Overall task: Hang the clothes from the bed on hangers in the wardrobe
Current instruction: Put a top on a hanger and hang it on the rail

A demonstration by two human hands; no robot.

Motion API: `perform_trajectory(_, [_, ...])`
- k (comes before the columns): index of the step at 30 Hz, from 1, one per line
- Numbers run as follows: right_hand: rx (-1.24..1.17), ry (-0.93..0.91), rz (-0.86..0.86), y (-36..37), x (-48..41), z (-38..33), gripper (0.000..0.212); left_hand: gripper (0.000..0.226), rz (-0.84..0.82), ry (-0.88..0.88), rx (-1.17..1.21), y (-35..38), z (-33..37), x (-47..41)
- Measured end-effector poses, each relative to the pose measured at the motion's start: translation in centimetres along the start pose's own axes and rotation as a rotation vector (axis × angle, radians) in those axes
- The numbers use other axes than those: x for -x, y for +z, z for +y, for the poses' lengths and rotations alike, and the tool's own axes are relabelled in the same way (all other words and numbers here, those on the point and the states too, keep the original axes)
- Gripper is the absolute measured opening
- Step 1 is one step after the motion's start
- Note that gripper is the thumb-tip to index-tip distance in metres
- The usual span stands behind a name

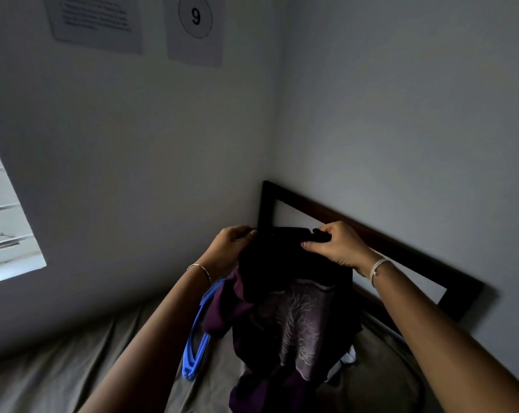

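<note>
A black garment (270, 263) is held up above the bed, dark and hard to read. My left hand (231, 248) grips its top left edge and my right hand (335, 245) pinches its top right edge. Below it a heap of clothes (294, 332) lies on the bed, with purple cloth and a grey piece printed with pale branching lines. Blue plastic hangers (197, 341) lie on the sheet left of the heap, partly behind my left forearm. No wardrobe shows in this view.
The bed has a grey-brown sheet (73, 371) and a dark wooden headboard (401, 248) against the right wall. A window with slats (5, 222) is at the left. Two paper sheets (192, 28) hang on the wall, one marked 9.
</note>
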State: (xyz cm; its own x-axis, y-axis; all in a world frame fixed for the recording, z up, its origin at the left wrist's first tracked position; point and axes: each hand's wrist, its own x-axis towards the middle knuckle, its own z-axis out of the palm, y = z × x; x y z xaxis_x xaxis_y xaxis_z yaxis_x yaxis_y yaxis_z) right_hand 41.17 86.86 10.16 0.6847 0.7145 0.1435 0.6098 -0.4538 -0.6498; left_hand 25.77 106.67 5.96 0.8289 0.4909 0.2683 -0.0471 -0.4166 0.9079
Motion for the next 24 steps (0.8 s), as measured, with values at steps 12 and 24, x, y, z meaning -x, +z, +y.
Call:
perform_trajectory(12, [-0.37,0.187,0.12,2.1,1.8,0.9,0.023,0.018,0.129,-0.003,0.243,0.1,1.5,-1.8])
perform_trajectory(24, [-0.853,0.788,-0.102,12.1,-4.0,10.2,0.032,0.011,0.028,-0.454,-0.141,4.5,-15.0,0.0])
